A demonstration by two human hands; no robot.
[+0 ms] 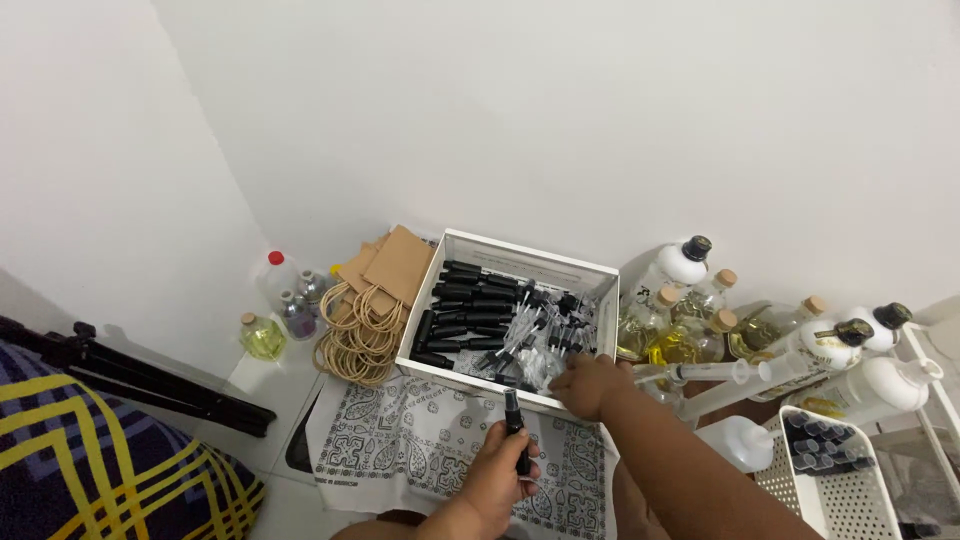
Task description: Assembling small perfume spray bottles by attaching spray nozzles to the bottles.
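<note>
A small black bottle (516,430) is gripped upright in the closed fingers of the left hand (497,480), above a patterned cloth (400,440). The right hand (588,385) is curled over the near rim of a white box (520,262) — whether anything is pinched cannot be told. Black bottles and clear sprayer parts are held in the box. Paper bags (390,268) lie left of it — glass bottles (690,330) and a syringe (700,372) right.
</note>
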